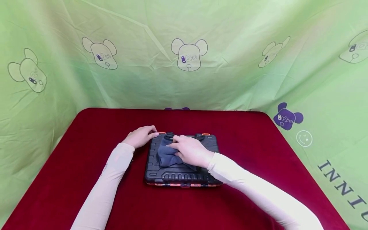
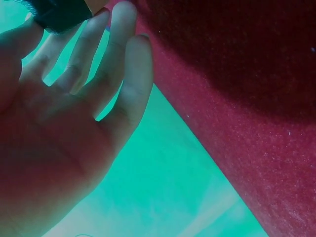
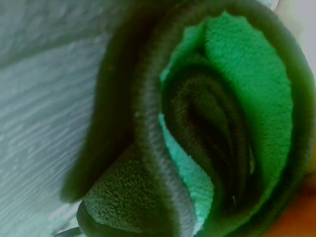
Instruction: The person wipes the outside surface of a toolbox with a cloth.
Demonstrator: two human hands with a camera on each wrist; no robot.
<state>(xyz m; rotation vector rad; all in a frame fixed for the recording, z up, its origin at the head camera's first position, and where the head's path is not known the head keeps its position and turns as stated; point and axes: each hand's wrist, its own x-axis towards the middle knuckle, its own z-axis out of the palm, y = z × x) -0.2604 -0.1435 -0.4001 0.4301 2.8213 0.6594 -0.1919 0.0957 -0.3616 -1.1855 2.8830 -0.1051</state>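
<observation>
A black hard plastic case (image 1: 155,174) with orange trim lies closed on the red table. At its far left corner my left hand (image 1: 141,136) holds on, the thumb by the lid's edge and the fingers at the far side. The left wrist view shows a dark corner of the case (image 2: 61,15) between the thumb and fingers of that left hand (image 2: 74,108). My right hand (image 1: 194,151) grips a bunched grey-blue cloth (image 1: 166,155) against the lid. Up close in the right wrist view, the cloth (image 3: 148,108) curls in folds and hides most of the hand.
Red cloth covers the table (image 1: 244,137), which has rounded far corners. A green curtain (image 1: 138,83) printed with bear heads hangs behind it and at both sides. Two orange latches, one of them the right latch (image 1: 206,134), sit along the case's far edge.
</observation>
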